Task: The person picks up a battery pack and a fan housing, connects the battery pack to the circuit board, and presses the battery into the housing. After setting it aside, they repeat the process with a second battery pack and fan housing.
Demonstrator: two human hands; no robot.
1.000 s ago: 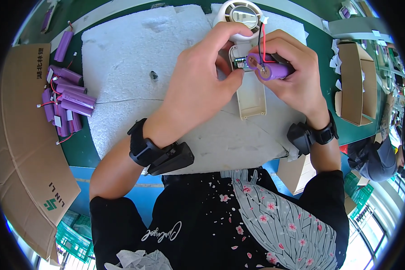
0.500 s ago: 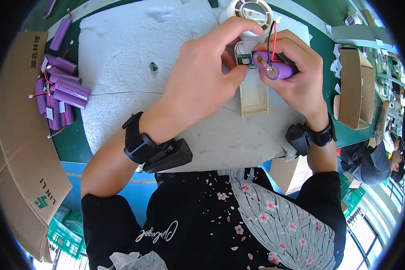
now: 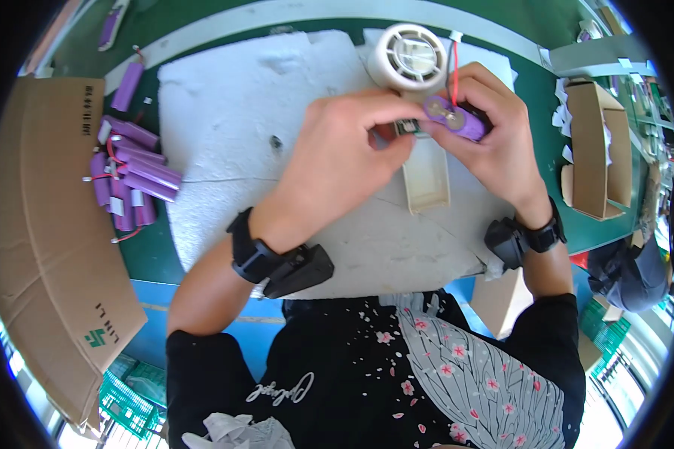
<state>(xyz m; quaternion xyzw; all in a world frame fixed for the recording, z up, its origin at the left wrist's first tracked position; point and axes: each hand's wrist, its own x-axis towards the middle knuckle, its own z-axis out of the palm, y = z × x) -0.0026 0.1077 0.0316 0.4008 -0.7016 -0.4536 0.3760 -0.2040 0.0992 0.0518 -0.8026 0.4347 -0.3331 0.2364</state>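
My right hand is closed around a purple battery pack, two cells side by side with bare metal ends facing up. Red and black wires rise from it to a small white plug. Thumb and forefinger of my left hand pinch a small green circuit board just left of the pack. Below both hands lies a cream handheld fan with its handle shell open; its round grilled head is beyond my fingers. My hands hide the upper part of the handle.
White foam sheets cover the green table. Several purple battery packs with wires are piled at the left, beside a large cardboard box. A smaller open carton stands at the right. Another person is at far right.
The circuit board and battery pack have shifted relative to the fan, uncovering more of its head. My left fingers have closed in on the board. The whole view has shifted slightly.
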